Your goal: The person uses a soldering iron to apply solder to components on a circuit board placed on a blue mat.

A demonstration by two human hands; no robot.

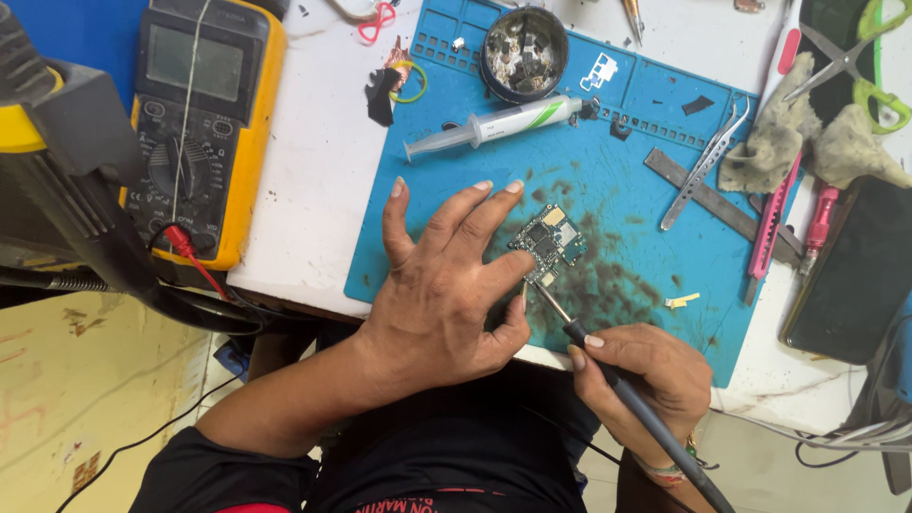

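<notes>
Soldering mid-job: left hand (pixel 442 285) pins circuit board (pixel 549 243) to blue mat (pixel 627 180), fingers spread; right hand (pixel 646 375) grips soldering iron (pixel 608 375), tip at board's edge. Board not yet lifted.

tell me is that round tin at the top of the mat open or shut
Open: the round tin on the blue mat has no lid, and small metal parts show inside.
</notes>
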